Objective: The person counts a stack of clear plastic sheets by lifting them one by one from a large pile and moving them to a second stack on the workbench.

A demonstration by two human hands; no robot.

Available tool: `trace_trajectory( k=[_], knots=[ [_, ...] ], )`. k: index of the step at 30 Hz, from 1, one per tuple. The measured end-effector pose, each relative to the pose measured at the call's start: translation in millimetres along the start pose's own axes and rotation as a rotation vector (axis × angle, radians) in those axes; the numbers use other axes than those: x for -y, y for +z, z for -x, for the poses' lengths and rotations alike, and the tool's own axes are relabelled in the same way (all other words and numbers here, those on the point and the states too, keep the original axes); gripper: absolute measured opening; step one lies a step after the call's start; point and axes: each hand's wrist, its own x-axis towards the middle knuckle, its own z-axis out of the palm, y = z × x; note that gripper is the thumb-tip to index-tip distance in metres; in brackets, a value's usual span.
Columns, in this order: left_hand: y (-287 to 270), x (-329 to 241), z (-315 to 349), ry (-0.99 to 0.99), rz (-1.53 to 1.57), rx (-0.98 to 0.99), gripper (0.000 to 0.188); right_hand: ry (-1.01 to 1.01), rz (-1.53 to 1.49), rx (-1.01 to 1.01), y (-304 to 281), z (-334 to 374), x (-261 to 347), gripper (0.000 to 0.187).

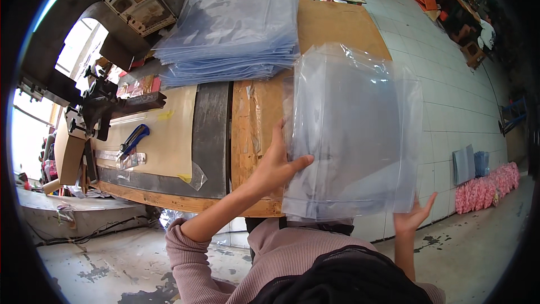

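A stack of clear plastic sleeves (360, 135) stands tilted up in front of me at the table's near right edge. My left hand (275, 163) grips its left edge, the thumb lying over the front and the other fingers partly behind the plastic. At the lower right corner is my right hand (413, 217), its thumb spread wide and its fingers stretched up along the edge, partly covered by the plastic. It looks to be touching that edge rather than gripping it. Farther back lies a tall pile of similar clear plastic (236, 28).
To the left, a machine with a black metal clamp arm (104, 104) overhangs a tan sheet (163, 146) on a dark board. A blue utility knife (134, 139) rests there near a steel ruler (107, 159). Pink bundles (488, 188) lie on the tiled floor at right.
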Motion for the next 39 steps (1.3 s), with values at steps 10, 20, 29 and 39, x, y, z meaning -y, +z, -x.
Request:
trace_trajectory(
  k=[10, 20, 29, 39],
  knots=[
    [20, -28, -46, -0.174, 0.311, -0.037, 0.083, 0.041, 1.126, 0.224, 35, -83, 37, 0.073],
    [35, -12, -53, 0.153, 0.055, 0.105, 0.072, -0.136, 1.150, 0.256, 31, -52, 69, 0.058],
    [-34, -90, -39, 0.615, 0.083, -0.236, 0.067, -0.498, 0.858, 0.609, 152, -78, 23, 0.050],
    [-100, -80, 9, 0.544, 0.075, -0.436, 0.058, -0.557, 0.802, 1.081, 172, -104, -40, 0.076]
  ],
)
